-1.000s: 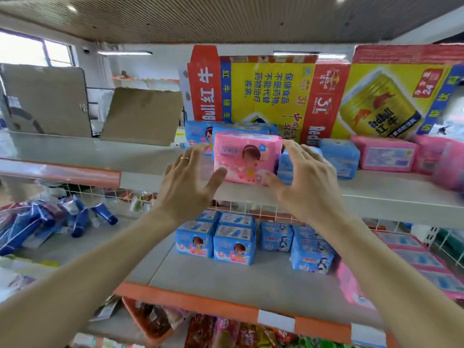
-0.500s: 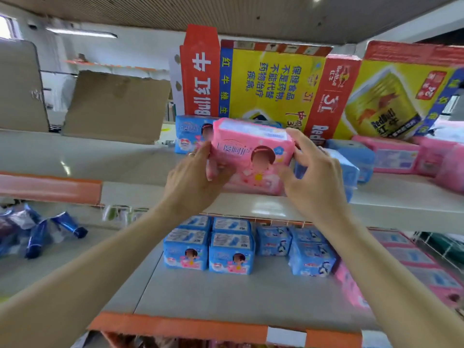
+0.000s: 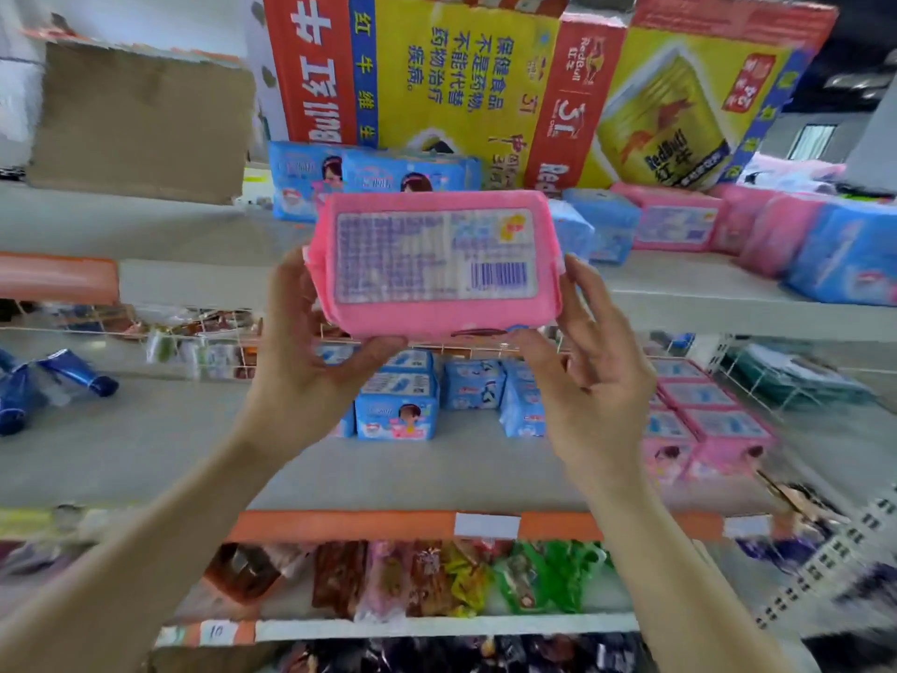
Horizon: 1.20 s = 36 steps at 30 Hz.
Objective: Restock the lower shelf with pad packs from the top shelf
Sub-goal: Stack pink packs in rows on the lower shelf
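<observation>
Pink pad pack (image 3: 437,264) in both hands, held just in front of the top shelf (image 3: 160,230) edge. Back panel faces cam: glossy pink wrap, pale label w/ purple print, barcode btm right, small yellow logo top right. Left hand (image 3: 301,371) grips the left end, thumb underneath. Right hand (image 3: 592,381) pinches the right end, thumb under, fingers loosely spread. Blue packs (image 3: 403,410) sit below the top shelf.

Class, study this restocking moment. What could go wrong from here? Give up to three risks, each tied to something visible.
1. The left hand and right hand hold the pink pack only at its ends; the soft wrapper might slip.
2. Its barcode side faces the camera, so it could be shelved backwards.
3. Directly below sit blue packs; the pink stack lies to the right, so misplacing is possible.
</observation>
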Each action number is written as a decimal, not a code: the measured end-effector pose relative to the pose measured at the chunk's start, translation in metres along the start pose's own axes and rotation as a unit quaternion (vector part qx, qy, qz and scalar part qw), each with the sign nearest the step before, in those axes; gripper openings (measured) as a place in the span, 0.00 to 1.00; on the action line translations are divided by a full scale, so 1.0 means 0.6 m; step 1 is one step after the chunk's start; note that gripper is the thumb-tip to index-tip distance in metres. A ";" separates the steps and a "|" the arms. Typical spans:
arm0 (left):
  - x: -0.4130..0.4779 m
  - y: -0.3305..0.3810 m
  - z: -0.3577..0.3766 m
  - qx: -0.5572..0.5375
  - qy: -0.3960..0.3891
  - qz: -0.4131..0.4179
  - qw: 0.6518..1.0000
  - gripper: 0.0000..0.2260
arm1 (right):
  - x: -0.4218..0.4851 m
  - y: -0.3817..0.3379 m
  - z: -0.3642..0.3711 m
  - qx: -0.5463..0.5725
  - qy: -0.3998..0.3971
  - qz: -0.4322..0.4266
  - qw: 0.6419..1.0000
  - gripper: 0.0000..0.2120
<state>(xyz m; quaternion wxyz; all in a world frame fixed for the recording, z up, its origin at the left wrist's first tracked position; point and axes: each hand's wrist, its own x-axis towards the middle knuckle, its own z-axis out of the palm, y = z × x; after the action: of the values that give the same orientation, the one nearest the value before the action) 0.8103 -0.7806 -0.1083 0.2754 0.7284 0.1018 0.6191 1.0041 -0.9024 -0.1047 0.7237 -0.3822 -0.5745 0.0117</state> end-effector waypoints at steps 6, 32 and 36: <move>-0.134 0.042 0.085 -0.017 0.017 -0.114 0.993 0.31 | -0.108 -0.011 -0.090 0.041 0.015 0.084 0.996 0.27; -0.344 0.155 0.235 -0.055 0.002 -0.612 0.789 0.34 | -0.309 -0.038 -0.303 -0.070 -0.074 0.441 0.892 0.31; -0.338 0.159 0.239 -0.031 0.013 -0.622 0.782 0.36 | -0.311 -0.040 -0.312 -0.055 -0.053 0.435 0.897 0.43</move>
<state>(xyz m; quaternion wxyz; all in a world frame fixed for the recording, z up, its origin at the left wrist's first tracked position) 0.8861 -0.9981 -0.2411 0.6221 0.4894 0.5172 0.3255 1.0882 -1.1056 -0.2535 0.5925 -0.6325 -0.3878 0.3139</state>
